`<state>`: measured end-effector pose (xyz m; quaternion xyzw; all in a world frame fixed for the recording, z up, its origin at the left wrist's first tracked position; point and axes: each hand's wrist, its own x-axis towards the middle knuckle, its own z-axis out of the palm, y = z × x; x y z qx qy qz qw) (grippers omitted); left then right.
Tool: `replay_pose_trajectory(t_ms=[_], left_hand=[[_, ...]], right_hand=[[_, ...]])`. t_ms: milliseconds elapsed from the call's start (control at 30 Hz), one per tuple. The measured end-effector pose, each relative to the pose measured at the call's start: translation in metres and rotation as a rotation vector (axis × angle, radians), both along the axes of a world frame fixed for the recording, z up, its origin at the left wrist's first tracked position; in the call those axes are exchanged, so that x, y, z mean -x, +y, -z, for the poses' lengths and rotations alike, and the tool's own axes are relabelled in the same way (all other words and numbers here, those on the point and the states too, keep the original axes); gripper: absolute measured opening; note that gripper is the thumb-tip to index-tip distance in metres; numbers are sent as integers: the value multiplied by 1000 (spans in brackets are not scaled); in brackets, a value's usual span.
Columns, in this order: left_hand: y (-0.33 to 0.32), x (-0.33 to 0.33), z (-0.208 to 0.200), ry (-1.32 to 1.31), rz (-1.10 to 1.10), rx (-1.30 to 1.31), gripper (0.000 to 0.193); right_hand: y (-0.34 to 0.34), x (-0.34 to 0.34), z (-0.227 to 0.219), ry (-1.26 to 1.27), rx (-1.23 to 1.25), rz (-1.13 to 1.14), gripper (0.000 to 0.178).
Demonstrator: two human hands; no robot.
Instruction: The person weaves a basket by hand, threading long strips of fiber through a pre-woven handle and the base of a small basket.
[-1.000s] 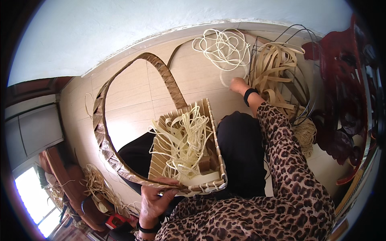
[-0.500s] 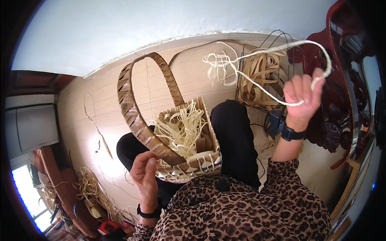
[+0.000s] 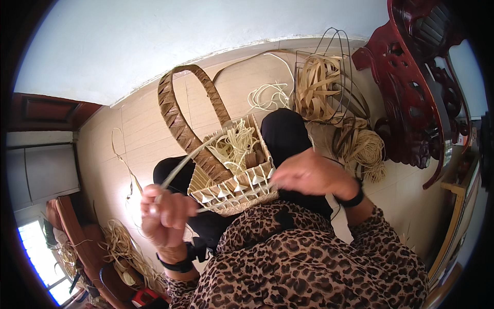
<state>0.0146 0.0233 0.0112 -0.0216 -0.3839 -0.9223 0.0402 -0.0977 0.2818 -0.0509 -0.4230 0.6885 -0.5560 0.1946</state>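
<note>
A rectangular woven basket (image 3: 234,193) with a tall brown wrapped handle (image 3: 177,121) sits tilted between my knees. White lacing runs along its near rim, and a bundle of pale cord strands (image 3: 236,144) lies inside. At the basket's left, my left hand (image 3: 165,213) is closed on a pale cord (image 3: 180,165), which slants up across the handle. A blurred stretch of cord also runs from this hand along the basket's front toward my right hand (image 3: 314,174). That hand is at the basket's right corner, its fingers pressed together around the cord; motion blurs the fingertips.
Beyond my right knee, a dark wire rack (image 3: 321,77) holds flat tan strips (image 3: 319,87). A coil of pale cord (image 3: 363,152) lies nearby, beside carved red wooden furniture (image 3: 406,92). More loose strips (image 3: 123,247) lie at lower left. A white wall (image 3: 206,26) stands ahead.
My right hand has come down and left from its raised position to the basket's corner. My left hand has moved slightly left and down from the handle's base and now grips the cord.
</note>
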Motion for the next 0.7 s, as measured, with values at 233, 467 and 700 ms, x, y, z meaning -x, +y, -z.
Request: replay_pose_trajectory(t_ms=[233,467,700], left_hand=[[-57,-17,-22,128,-325,-15,38],[-70,-23,-8,59,-406,-27,41],[-55,-33,5,-79,-408,293,18]], right_hand=[[110,39,-37,-120,-71,1069,10],[153,44,-17,5,180,1355,14],[160,40,17,-14,-38,1400,16]])
